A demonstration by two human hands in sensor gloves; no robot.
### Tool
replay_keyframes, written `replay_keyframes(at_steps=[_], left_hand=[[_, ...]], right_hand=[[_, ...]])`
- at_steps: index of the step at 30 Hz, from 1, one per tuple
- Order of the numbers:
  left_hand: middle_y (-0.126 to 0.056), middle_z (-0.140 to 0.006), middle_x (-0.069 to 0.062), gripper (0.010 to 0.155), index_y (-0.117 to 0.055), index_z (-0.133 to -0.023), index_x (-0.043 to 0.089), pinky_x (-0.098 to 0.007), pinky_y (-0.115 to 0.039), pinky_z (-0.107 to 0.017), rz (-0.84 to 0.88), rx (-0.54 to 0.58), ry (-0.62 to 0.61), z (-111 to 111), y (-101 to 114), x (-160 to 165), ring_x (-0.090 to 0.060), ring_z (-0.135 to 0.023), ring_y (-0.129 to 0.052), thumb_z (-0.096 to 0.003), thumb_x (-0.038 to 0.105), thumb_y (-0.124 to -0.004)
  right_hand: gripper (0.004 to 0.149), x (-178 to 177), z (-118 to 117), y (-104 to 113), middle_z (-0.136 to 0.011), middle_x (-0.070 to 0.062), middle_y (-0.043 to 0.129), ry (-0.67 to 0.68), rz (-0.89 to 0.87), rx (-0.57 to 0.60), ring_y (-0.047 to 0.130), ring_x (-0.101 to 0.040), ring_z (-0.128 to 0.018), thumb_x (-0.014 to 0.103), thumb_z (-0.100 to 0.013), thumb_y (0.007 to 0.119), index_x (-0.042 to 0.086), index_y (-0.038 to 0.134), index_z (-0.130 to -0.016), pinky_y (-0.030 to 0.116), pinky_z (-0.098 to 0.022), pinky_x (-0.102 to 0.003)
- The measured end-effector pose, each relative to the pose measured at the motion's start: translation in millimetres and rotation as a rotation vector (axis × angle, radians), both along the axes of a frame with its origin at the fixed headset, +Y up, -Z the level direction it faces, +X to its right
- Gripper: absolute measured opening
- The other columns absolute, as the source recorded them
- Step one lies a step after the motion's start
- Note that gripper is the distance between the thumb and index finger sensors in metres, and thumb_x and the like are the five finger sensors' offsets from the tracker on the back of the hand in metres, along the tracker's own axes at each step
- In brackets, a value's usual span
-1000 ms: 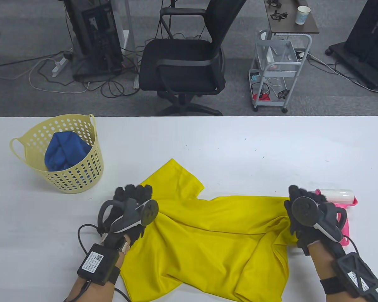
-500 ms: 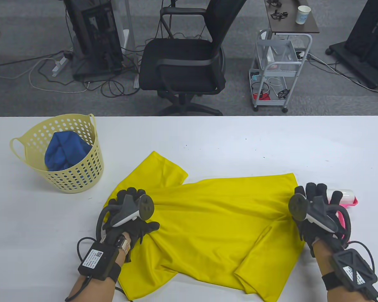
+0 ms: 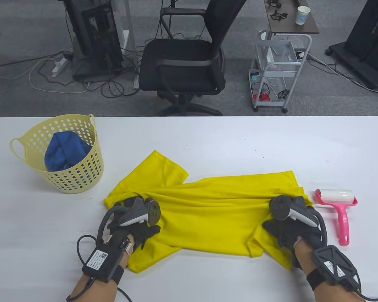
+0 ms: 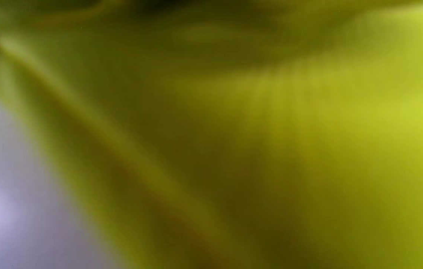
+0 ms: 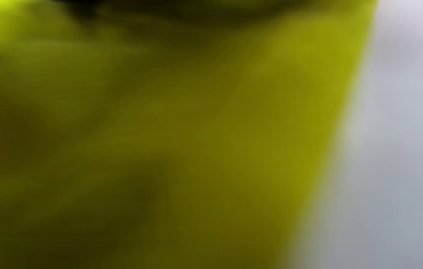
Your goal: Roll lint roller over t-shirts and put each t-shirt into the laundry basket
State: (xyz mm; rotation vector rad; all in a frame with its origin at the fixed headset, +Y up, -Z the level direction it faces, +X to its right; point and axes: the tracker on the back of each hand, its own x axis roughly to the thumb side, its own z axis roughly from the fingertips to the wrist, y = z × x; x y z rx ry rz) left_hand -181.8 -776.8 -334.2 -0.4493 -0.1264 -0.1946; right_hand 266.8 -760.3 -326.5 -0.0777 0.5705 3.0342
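Left grip (image 3: 135, 225) down on the left end of the yellow t-shirt (image 3: 208, 214), thumb spread on the cloth, the other fingers hidden under the tracker; whether closed on the fabric or only pressing, cannot tell. Right grip (image 3: 291, 228) down on the shirt's right end, beside a bunched fold, fingers likewise hidden; hold or plain press, cannot tell. Both wrist views filled with blurred yellow cloth (image 4: 271, 149) (image 5: 159, 149) and a strip of pale surface (image 5: 402, 149), nothing sharper.

T-shirt spread flat across the near middle of the white surface (image 3: 239, 144), one sleeve pointing toward the far left, creases running between the two grips, lower hem close to the near edge.

Pink lint roller (image 3: 338, 206) lying on the surface just right of the shirt, apart from the right grip, white roll toward the far edge, handle toward the near edge.

Yellow laundry basket (image 3: 78, 179) upright near the far left corner, well apart from the shirt, with a blue t-shirt (image 3: 66, 152) bundled inside.
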Motion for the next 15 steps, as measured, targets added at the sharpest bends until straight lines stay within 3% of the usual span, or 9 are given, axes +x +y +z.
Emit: replay_keyframes(at_steps=[2, 4, 6, 7, 9, 11, 12, 13, 15], left_hand=[[-0.016, -0.11, -0.023, 0.084, -0.006, -0.102, 0.015, -0.075, -0.034, -0.069, 0.018, 0.197, -0.07, 5.6, 24.5, 4.4, -0.053, -0.104, -0.024, -0.0428, 0.054, -0.05], [-0.049, -0.11, -0.018, 0.078, -0.034, -0.104, 0.015, -0.07, -0.048, -0.069, 0.125, 0.288, -0.234, 18.3, 48.2, 11.9, -0.047, -0.103, -0.053, -0.0426, 0.056, -0.06], [-0.086, -0.096, -0.012, 0.075, -0.068, -0.097, 0.018, -0.068, -0.062, -0.065, 0.172, 0.166, -0.409, 35.2, 54.8, 21.8, -0.041, -0.09, -0.086, -0.0379, 0.065, -0.07], [-0.078, -0.103, -0.014, 0.085, -0.062, -0.101, 0.018, -0.071, -0.057, -0.067, 0.102, 0.001, -0.415, 43.0, 46.7, 26.2, -0.044, -0.096, -0.078, -0.0337, 0.069, -0.073], [-0.035, -0.119, -0.019, 0.105, -0.025, -0.109, 0.024, -0.076, -0.039, -0.072, -0.136, -0.249, -0.337, 52.0, 22.7, 29.8, -0.051, -0.111, -0.039, -0.03, 0.072, -0.073], [-0.037, -0.111, -0.017, 0.103, -0.022, -0.103, 0.023, -0.069, -0.047, -0.072, -0.22, -0.079, -0.42, 50.6, 11.1, 33.0, -0.046, -0.105, -0.047, -0.0226, 0.067, -0.07], [-0.05, -0.108, -0.016, 0.093, -0.034, -0.102, 0.023, -0.067, -0.054, -0.07, -0.186, -0.021, -0.49, 48.1, 17.8, 32.3, -0.044, -0.102, -0.06, -0.026, 0.064, -0.07], [-0.067, -0.105, -0.01, 0.061, -0.053, -0.098, 0.028, -0.065, -0.062, -0.067, -0.147, 0.07, -0.453, 44.1, 28.8, 31.0, -0.037, -0.098, -0.075, -0.0433, 0.047, -0.072], [-0.086, -0.095, -0.004, 0.051, -0.071, -0.092, 0.027, -0.064, -0.065, -0.066, 0.03, 0.102, -0.396, 38.1, 46.7, 21.3, -0.033, -0.09, -0.089, -0.0438, 0.044, -0.071]], right_hand=[[0.08, -7.9, 7.1, 24.3, -0.103, -0.024, 0.005, 0.169, 0.131, 0.226, 0.016, -0.053, -0.1, 0.05, -0.047, 0.058, 0.016, 0.011, -0.102, 0.02, -0.064, -0.08], [0.08, -20.8, 22.1, 41.3, -0.106, -0.021, 0.044, 0.359, 0.125, 0.286, 0.056, -0.049, -0.097, 0.058, -0.043, 0.065, 0.014, 0.039, -0.104, 0.045, -0.065, -0.076], [0.092, -32.5, 40.2, 39.2, -0.109, -0.024, 0.029, 0.394, 0.004, 0.077, 0.04, -0.054, -0.101, 0.064, -0.04, 0.068, 0.015, 0.029, -0.107, 0.035, -0.065, -0.081], [0.096, -38.0, 45.8, 31.1, -0.109, -0.024, 0.018, 0.373, -0.021, -0.076, 0.028, -0.055, -0.103, 0.063, -0.041, 0.07, 0.016, 0.018, -0.106, 0.027, -0.064, -0.083], [0.093, -43.6, 44.7, 15.6, -0.108, -0.022, 0.009, 0.375, 0.025, -0.169, 0.017, -0.055, -0.102, 0.056, -0.045, 0.072, 0.017, 0.012, -0.105, 0.02, -0.064, -0.082], [0.077, -46.9, 38.6, 6.0, -0.106, -0.021, 0.033, 0.416, 0.094, -0.019, 0.039, -0.052, -0.1, 0.049, -0.042, 0.071, 0.017, 0.036, -0.102, 0.032, -0.066, -0.078], [0.067, -46.8, 36.9, 12.8, -0.103, -0.021, 0.047, 0.45, 0.046, 0.094, 0.053, -0.053, -0.095, 0.045, -0.043, 0.074, 0.017, 0.05, -0.099, 0.043, -0.067, -0.074], [0.046, -44.9, 36.5, 23.2, -0.095, -0.016, 0.069, 0.396, 0.013, 0.262, 0.071, -0.047, -0.089, 0.035, -0.045, 0.076, 0.018, 0.073, -0.087, 0.049, -0.066, -0.072], [0.042, -35.4, 34.1, 40.8, -0.085, -0.011, 0.083, 0.386, -0.08, 0.338, 0.086, -0.041, -0.08, 0.039, -0.042, 0.076, 0.02, 0.081, -0.079, 0.061, -0.063, -0.068]])
